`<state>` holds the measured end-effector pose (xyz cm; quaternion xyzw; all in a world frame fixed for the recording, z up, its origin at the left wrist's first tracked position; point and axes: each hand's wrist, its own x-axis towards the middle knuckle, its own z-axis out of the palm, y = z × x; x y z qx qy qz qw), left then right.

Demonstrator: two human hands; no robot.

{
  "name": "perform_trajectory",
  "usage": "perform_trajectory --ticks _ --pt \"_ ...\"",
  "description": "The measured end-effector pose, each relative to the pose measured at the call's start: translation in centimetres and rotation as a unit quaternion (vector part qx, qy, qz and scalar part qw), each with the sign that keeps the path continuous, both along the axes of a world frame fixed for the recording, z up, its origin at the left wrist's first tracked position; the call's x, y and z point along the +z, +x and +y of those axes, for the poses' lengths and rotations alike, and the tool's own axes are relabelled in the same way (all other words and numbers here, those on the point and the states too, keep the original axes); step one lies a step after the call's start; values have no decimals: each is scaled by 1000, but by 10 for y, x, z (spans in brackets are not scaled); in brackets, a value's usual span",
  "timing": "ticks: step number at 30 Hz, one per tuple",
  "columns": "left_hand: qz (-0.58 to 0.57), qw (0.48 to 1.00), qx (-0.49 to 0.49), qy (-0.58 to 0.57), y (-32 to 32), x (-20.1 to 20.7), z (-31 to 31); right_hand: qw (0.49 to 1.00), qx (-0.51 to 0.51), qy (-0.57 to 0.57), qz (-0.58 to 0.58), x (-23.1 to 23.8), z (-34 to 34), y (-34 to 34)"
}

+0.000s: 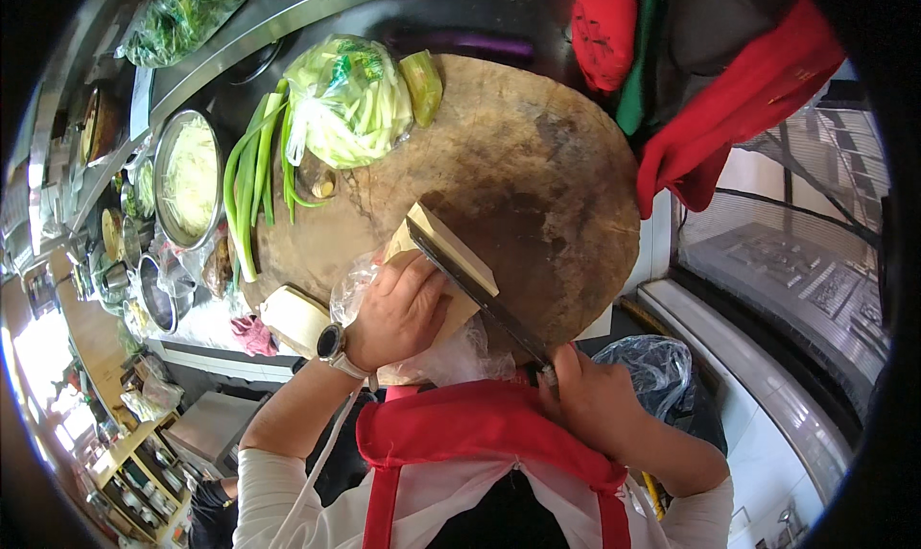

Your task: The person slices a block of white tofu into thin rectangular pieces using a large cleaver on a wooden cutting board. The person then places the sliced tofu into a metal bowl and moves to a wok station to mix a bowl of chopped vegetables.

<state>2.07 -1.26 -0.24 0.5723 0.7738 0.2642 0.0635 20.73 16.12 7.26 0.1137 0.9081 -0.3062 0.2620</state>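
Note:
My left hand (403,304) presses down with bent fingers on a pale yellow block (459,250), which looks like firm tofu. My right hand (587,391) is wrapped around the handle of a kitchen knife (484,301). Seen almost edge-on, the dark blade stands in the block, with a thick slice on its far right side and the larger part under my left hand. Clear plastic film (470,347) lies crumpled beneath the block. All of this rests near the front edge of a round wooden chopping board (547,175).
On the board's far left are a bag of cut pale-green vegetables (350,103), a green stem piece (421,86) and scallions (251,170). A white block (295,319) sits at its left edge. Bowls, one with white shreds (190,179), stand leftward. Red cloth (729,107) hangs at far right.

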Motion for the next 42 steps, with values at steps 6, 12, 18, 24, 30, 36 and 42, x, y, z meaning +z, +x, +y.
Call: perform_trajectory --ticks 6,12,18,24,30,36,42 --pt "-23 999 1 -24 -2 3 -2 1000 -1 -13 -9 -1 3 -8" --pt "-29 999 6 -19 -4 8 0 999 -12 -32 -40 0 4 -17" --pt "-43 999 3 -7 -8 9 0 999 -9 -49 13 -12 1 -31" --pt "-48 999 -9 21 -10 2 -3 1000 -12 -26 -9 -23 -5 -41" --pt "-52 998 -12 37 -10 1 -4 997 -40 -37 -52 -39 -11 -51" --pt "-59 998 -16 19 -7 3 -4 996 -57 -13 -66 -58 -21 -54" --pt "-74 996 28 44 -4 18 -3 997 -69 -22 42 -53 1 -33"
